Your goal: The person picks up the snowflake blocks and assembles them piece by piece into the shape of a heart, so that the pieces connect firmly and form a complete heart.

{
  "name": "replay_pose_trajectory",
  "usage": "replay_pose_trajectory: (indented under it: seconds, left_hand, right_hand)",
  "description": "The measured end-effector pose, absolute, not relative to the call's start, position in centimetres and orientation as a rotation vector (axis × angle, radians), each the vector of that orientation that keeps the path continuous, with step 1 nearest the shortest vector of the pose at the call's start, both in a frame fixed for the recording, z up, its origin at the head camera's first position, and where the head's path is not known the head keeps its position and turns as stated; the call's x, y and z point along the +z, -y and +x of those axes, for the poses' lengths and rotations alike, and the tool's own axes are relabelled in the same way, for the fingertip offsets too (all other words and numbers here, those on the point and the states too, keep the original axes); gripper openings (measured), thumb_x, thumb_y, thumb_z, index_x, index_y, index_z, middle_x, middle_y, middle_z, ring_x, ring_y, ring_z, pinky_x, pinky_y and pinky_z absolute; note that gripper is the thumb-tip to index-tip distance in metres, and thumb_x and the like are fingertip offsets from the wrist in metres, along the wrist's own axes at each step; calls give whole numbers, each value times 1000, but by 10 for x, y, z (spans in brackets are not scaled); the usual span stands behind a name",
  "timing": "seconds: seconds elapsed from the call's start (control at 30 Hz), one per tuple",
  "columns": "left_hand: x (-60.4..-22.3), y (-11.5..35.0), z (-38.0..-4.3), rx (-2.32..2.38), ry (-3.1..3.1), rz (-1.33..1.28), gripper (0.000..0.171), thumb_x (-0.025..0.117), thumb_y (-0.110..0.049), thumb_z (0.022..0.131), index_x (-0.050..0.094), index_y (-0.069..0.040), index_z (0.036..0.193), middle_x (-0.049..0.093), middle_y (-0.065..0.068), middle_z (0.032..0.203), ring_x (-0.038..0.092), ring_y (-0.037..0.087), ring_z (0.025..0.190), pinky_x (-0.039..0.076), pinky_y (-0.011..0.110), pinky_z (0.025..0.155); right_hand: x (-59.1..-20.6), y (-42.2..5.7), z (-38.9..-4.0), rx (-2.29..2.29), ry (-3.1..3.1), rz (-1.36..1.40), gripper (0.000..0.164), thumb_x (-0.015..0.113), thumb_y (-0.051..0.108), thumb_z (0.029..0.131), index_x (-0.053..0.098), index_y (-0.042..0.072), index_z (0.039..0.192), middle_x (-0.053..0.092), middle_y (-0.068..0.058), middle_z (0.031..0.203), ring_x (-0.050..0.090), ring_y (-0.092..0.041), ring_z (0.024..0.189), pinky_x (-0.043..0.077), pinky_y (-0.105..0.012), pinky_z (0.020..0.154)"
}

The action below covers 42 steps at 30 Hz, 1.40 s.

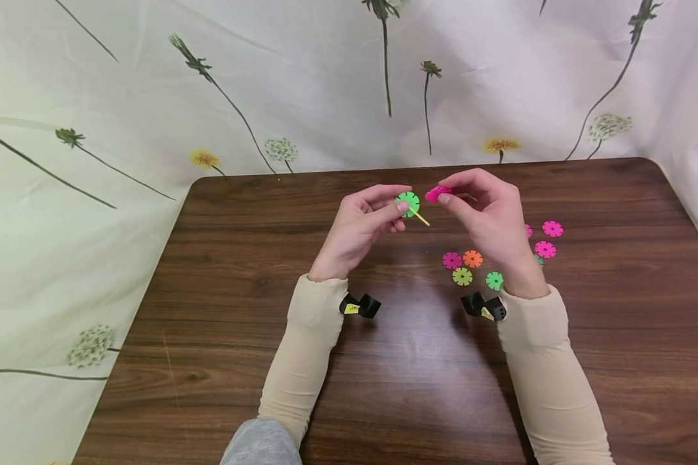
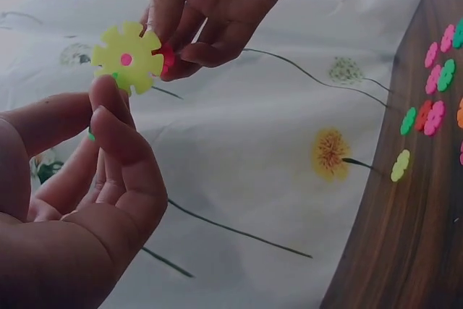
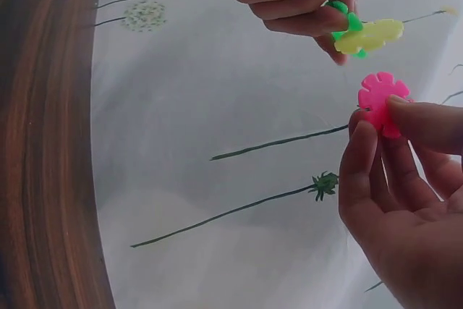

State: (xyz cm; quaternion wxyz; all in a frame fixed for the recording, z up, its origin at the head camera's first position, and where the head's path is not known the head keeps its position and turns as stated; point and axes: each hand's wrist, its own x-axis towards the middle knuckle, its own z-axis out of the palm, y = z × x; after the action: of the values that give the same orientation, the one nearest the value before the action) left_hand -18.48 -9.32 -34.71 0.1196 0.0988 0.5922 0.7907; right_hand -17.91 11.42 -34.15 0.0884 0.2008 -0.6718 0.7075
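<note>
Above the far part of the table, my left hand (image 1: 357,226) pinches a green notched disc (image 1: 407,197) between thumb and fingers. A yellow notched disc (image 2: 139,40) is slotted crosswise into the green one; in the head view it shows edge-on as a thin strip. My right hand (image 1: 491,210) pinches a pink notched disc (image 3: 377,98) by its edge, close to the joined pair. In the right wrist view the pink disc stands apart from the yellow disc (image 3: 370,37). My left fingers hide part of the green disc.
Loose notched discs lie on the brown wooden table (image 1: 221,336), near and partly behind my right wrist: a purple one (image 1: 447,259), an orange one (image 1: 468,257), a yellow-green one (image 1: 457,276), a green one (image 1: 490,280) and several pink ones. A flower-printed cloth (image 1: 326,77) hangs behind the table.
</note>
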Motion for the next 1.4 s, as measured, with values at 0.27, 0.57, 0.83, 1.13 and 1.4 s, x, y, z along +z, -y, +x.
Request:
replay_pose_trajectory:
  seconds: [0.27, 0.57, 0.83, 1.13, 1.4]
  left_hand:
    - [-347, 94, -183, 2226, -1832, 322, 33, 63, -1, 90, 63, 3, 123, 68, 0, 84, 59, 16, 65, 54, 23, 66]
    - [-347, 93, -184, 2249, -1861, 292, 24, 64, 0, 89, 65, 7, 111, 70, 1, 79, 58, 15, 61, 52, 22, 62]
    - [-346, 96, -184, 2209, -1962, 300, 25, 66, -3, 88, 68, 8, 110, 69, 1, 84, 56, 13, 59, 51, 21, 60]
    - [-345, 97, -184, 2220, -1940, 298, 25, 65, -3, 88, 67, 8, 110, 68, 0, 81, 55, 12, 58, 48, 21, 58]
    - [-345, 97, -183, 2204, -1922, 225, 26, 65, -2, 89, 65, 14, 109, 70, -2, 78, 54, 9, 53, 49, 21, 56]
  right_hand:
    - [-344, -112, -178, 1977, 2098, 634, 16, 68, 1, 87, 68, -1, 103, 71, 1, 91, 67, -16, 85, 55, -22, 79]
    - [-345, -113, -178, 1884, 2185, 689, 15, 67, 3, 89, 68, 0, 104, 70, 1, 92, 66, -14, 83, 55, -22, 76]
    - [-345, -113, -178, 1800, 2180, 770, 13, 67, 2, 88, 70, 5, 101, 70, -6, 92, 67, -12, 80, 55, -21, 71]
    - [-347, -110, -178, 1792, 2144, 805, 16, 69, -1, 86, 70, 3, 101, 70, -7, 92, 65, -11, 77, 52, -20, 64]
    - [-349, -109, -180, 1779, 2088, 851, 19, 71, -7, 82, 72, 1, 98, 70, -11, 91, 64, -11, 76, 51, -19, 63]
